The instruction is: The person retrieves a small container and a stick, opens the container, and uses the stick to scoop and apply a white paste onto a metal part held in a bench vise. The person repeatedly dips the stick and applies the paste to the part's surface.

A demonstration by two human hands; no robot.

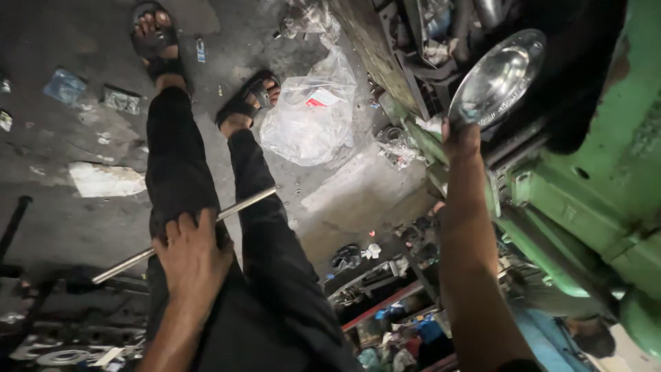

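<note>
The left hand [193, 258], low in the left of the frame, is closed around a long, thin, shiny steel rod [182, 235] that slants across the black-trousered thigh [175, 172]. The right hand [460, 138], arm stretched up the right of the frame, has its grip clamped on the rim of a round, mirror-bright chrome headlamp reflector bowl [497, 77], held against the worn green metal vehicle body [606, 179].

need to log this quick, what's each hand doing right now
Left hand: closed on a metal rod, resting on the thigh.
Right hand: at the headlamp rim; grip cannot be told.
</note>
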